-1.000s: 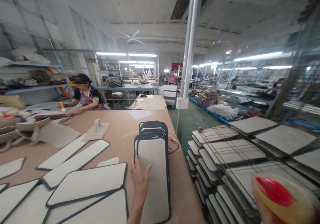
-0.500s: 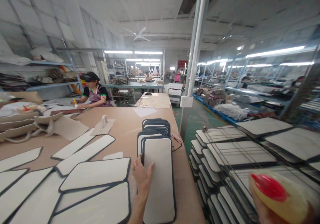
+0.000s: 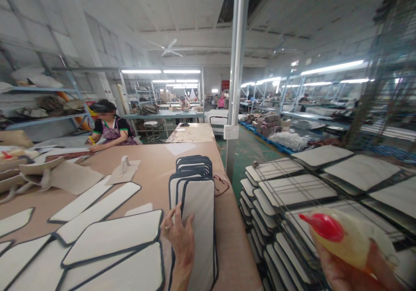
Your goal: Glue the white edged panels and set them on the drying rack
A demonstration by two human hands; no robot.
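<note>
My left hand [image 3: 180, 234], a ring on one finger, lies at the left edge of a stack of pale, dark-edged panels [image 3: 201, 213]. Its fingers are spread and it grips nothing; the fingertips seem to touch the top panel. Over on the right, my right hand [image 3: 341, 265] is wrapped round a squeeze bottle [image 3: 364, 239] of yellowish liquid with a red nozzle, tilted with the nozzle pointing left. The bottle is above a wire rack. More pale panels [image 3: 113, 237] lie loosely overlapped on the table [image 3: 237, 239] to the left.
Beside the table's right edge stands a wire rack [image 3: 292, 182] layered with panels. Eyeglasses [image 3: 221, 185] lie by the stack. A metal post [image 3: 234, 87] with a socket rises behind. A co-worker [image 3: 112, 130] sits at the far left. Beige bag pieces [image 3: 73, 174] lie nearer.
My view has turned right, so the scene sits further left. My left hand's fingers have spread more over the panels. The bottle shows more fully, its nozzle pointing left.
</note>
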